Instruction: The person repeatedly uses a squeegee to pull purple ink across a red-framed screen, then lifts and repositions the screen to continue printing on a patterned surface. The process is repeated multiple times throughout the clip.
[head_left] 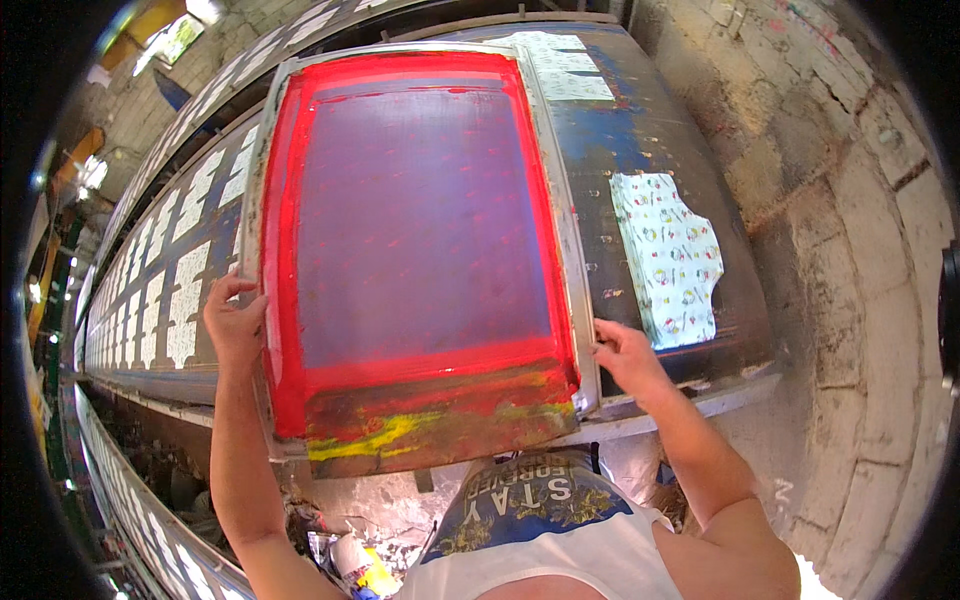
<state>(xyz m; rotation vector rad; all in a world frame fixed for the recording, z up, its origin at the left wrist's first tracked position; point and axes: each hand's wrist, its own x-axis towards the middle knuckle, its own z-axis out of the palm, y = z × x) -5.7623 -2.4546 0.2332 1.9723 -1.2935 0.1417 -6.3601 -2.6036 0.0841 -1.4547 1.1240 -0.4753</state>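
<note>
A large screen-printing frame (549, 170) lies before me over a long dark printing table. Its mesh (420, 220) looks purple-grey, with wide red ink bands along its borders. At the near end a flat board or flap (440, 430) is smeared with red, brown and yellow. My left hand (236, 308) grips the left side rail of the frame, thumb and fingers closed on it. On the opposite rail, near the lower right corner, my right hand (625, 352) is closed too; its fingertips are partly hidden behind the rail.
Right of the frame lies a white patterned fabric piece (668, 260); another piece (565, 65) sits at the far end. Several cut pieces (190, 290) line the table to the left. A block wall (830, 270) stands on the right. Containers (360, 565) are below, by my left arm.
</note>
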